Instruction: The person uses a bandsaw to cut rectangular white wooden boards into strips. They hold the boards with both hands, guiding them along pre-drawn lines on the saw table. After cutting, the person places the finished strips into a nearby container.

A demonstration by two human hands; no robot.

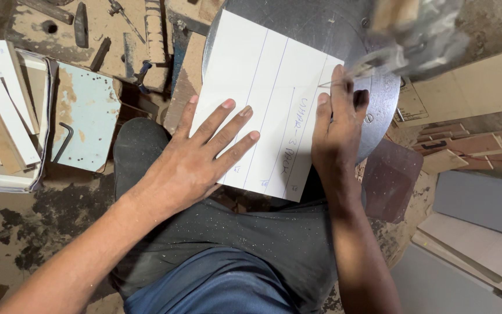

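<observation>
Right now your left hand (196, 160) lies flat and spread, fingers splayed, on the lower left part of a white sheet (265, 93) ruled with long blue lines; the open palm presses the panel down so it cannot slide. The sheet rests on a round grey metal table (379, 104), its near corner overhanging toward your lap at 6 o'clock. Your right hand (338, 131) rests on the sheet's right edge at 3 o'clock, fingers straight and held together, tips reaching up beside a thin blade or wire (335, 81) that meets the edge at about 2 o'clock. That hand grips nothing; it steadies the edge close to the cutting point, with the fingertips very near the blade. Above it at 1 o'clock, a blurred machine head (413, 35) hangs over the table, too smeared to make out.

Off at 9 o'clock a tray of white offcut strips (4, 110) sits beside a pale blue board (85, 110) with an angled key on it. At 4 o'clock, stacked wooden panels (477, 244) lie on the floor.
</observation>
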